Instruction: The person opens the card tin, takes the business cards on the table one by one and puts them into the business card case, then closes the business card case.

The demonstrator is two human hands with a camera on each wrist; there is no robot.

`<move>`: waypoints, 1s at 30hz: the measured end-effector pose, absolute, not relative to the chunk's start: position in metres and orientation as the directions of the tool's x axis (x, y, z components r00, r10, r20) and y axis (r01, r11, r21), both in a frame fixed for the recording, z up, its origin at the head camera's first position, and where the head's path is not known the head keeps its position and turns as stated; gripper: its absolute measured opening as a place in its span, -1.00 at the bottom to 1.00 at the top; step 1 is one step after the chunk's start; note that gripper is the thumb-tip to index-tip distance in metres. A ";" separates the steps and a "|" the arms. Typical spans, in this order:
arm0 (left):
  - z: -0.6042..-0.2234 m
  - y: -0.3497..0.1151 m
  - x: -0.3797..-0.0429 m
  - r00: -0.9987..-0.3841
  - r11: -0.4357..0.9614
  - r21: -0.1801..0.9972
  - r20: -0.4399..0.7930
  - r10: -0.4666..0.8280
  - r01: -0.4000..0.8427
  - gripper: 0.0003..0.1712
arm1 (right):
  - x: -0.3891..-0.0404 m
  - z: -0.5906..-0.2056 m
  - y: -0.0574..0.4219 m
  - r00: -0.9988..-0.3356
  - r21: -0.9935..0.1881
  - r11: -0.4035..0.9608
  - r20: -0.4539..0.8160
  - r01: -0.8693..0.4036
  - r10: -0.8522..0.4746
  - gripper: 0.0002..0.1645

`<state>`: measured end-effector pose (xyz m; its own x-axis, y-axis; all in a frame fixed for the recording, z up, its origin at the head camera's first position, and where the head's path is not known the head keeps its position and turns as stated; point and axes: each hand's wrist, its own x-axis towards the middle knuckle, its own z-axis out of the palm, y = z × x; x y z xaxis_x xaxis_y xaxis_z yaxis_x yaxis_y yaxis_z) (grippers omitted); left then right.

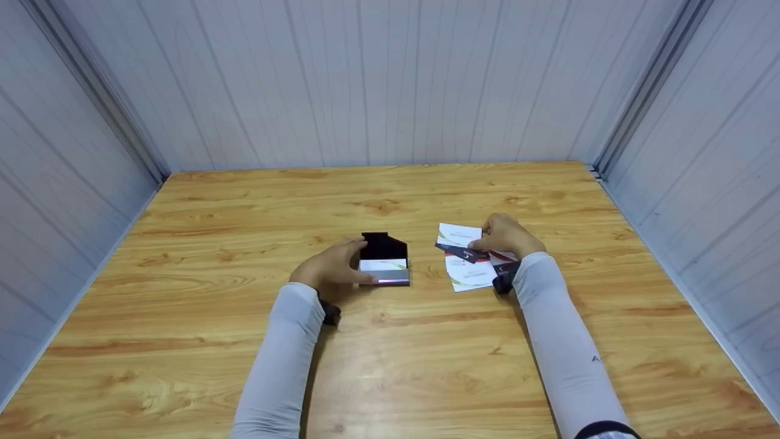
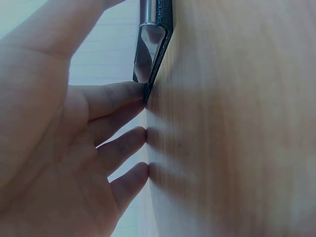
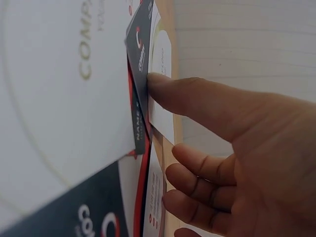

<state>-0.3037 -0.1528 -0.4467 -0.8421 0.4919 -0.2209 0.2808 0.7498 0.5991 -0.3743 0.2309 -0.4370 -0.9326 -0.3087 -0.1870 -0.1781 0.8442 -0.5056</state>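
A black card case (image 1: pixel 384 246) stands open on the table, with a white business card (image 1: pixel 382 264) above its silver front panel (image 1: pixel 390 277). My left hand (image 1: pixel 332 263) holds the case by its left side, thumb at the front and index finger at the back. In the left wrist view, other fingertips touch the table. To the right, my right hand (image 1: pixel 507 235) is over loose business cards. Its thumb (image 3: pixel 170 91) touches a dark card (image 3: pixel 139 49), and the other fingers are bent beside the pile. White cards (image 1: pixel 470 273) lie around and under it.
The wooden table (image 1: pixel 378 360) meets a pale panelled wall (image 1: pixel 390 85) at the back. Side walls (image 1: pixel 701 152) rise left and right. A second dark card (image 1: pixel 504 262) with red lies partly under my right wrist.
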 end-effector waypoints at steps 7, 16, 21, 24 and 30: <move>-0.447 -0.154 -0.303 -0.841 0.744 0.610 -0.224 0.493 0.273 0.19 | -0.371 -0.436 0.231 -0.929 -0.526 0.832 -0.189 -0.177 -0.317 -0.57; -0.447 -0.155 -0.302 -0.845 0.747 0.611 -0.227 0.484 0.264 0.16 | -0.368 -0.434 0.226 -0.945 -0.575 0.805 -0.162 -0.143 -0.284 -0.51; -0.447 -0.155 -0.303 -0.838 0.746 0.607 -0.228 0.495 0.275 0.16 | -0.366 -0.431 0.227 -0.949 -0.606 0.786 -0.160 -0.121 -0.270 -0.43; -0.447 -0.154 -0.304 -0.838 0.744 0.609 -0.229 0.496 0.274 0.17 | -0.365 -0.431 0.229 -0.951 -0.612 0.784 -0.170 -0.104 -0.260 -0.45; -0.446 -0.153 -0.303 -0.841 0.748 0.603 -0.222 0.493 0.279 0.18 | -0.366 -0.432 0.234 -0.946 -0.655 0.749 -0.171 -0.101 -0.277 -0.59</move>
